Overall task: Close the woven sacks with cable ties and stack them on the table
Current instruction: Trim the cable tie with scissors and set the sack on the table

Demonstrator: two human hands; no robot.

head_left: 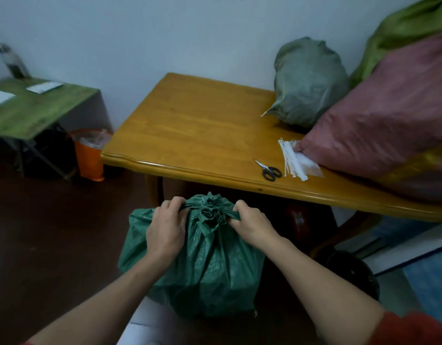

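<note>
A dark green woven sack (210,267) stands on the floor in front of the wooden table (190,125). Its mouth is bunched into a gathered neck at the top. My left hand (166,227) grips the left side of that neck, and my right hand (252,224) grips the right side. A bundle of white cable ties (291,159) lies on the table near its front edge, with black-handled scissors (268,169) just left of it. A grey-green tied sack (309,83), a pink sack (379,115) and a light green sack (409,23) are piled at the table's right end.
A green side table (36,108) with papers stands at the left against the wall, an orange bin (89,155) beside it. Dark floor stretches to the left. A dark round object (351,272) and pale boards lie on the floor at the right.
</note>
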